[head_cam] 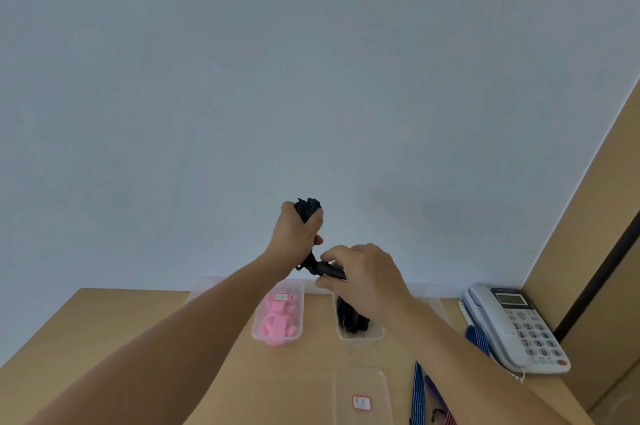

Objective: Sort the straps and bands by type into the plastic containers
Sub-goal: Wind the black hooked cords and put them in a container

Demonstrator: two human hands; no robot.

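My left hand [298, 230] is raised above the table and grips a bunch of black straps [308, 208], whose tops stick out above the fist. My right hand [360, 272] pinches the lower part of the same black bunch [329, 270] just below the left hand. Under my right hand stands a clear container [360, 333] with more black straps in it. To its left a clear container [258, 327] holds pink bands [278, 320].
A clear lid with a red label [362, 397] lies near the table's front. Blue striped straps [418, 393] lie to its right. A white desk telephone [512, 324] sits at the right, beside a wooden panel. Another clear container [204, 286] stands at the back left.
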